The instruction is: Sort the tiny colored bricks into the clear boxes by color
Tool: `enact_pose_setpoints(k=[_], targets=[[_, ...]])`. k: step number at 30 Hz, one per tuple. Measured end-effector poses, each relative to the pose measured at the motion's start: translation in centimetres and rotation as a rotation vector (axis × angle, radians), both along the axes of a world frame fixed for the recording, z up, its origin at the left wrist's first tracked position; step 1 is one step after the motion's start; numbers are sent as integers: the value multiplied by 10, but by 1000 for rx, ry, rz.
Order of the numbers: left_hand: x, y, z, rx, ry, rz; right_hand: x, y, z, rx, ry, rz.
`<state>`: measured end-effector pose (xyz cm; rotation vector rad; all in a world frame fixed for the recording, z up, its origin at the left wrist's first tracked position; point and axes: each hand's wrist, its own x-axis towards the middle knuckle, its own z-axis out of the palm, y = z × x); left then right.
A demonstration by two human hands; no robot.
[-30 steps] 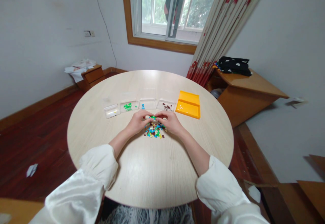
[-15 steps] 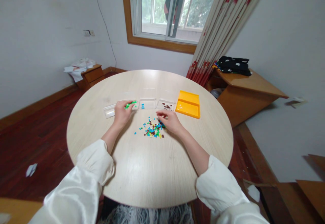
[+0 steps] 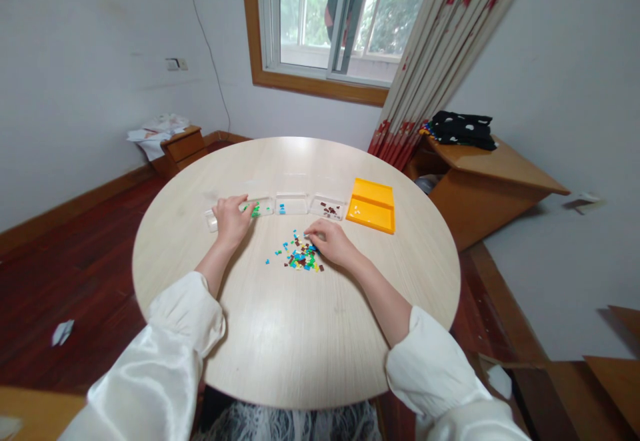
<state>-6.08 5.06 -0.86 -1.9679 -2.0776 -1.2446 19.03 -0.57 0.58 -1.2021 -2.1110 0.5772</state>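
My left hand (image 3: 233,221) is over the left end of the row of clear boxes, thumb and forefinger apart, with nothing seen between them. Beside its fingertips, small green bricks (image 3: 256,210) lie in a clear box (image 3: 270,206). My right hand (image 3: 331,241) is at the upper right edge of a loose pile of small coloured bricks (image 3: 301,257), in blue, green, brown, yellow and white. Its thumb and fingertips are pinched together; whatever they hold is too small to name. Part of the pile is hidden behind this hand.
Another clear box (image 3: 299,209) contains a few blue bricks, and the one right of it (image 3: 320,214) contains brown bricks. An open yellow case (image 3: 371,219) with small white pieces stands at the row's right end. Under my left hand, a further clear box (image 3: 212,221) shows partly.
My left hand has drawn back left from the green bricks, its fingers now apart; a green piece at its fingertips is no longer there. My right hand has shifted slightly down and left.
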Motion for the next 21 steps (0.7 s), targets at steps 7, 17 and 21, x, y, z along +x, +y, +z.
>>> enact_pose_setpoints(k=[7,17,21], targets=[[7,-6,8,47,-45,-29,-2,1,-6,56,-142,-69],[35,-18,0,10,78,-645,-4,0,-7,62,-226,-104],[46,-21,-8,-31,183,-752,-6,0,-7,56,-227,-129]])
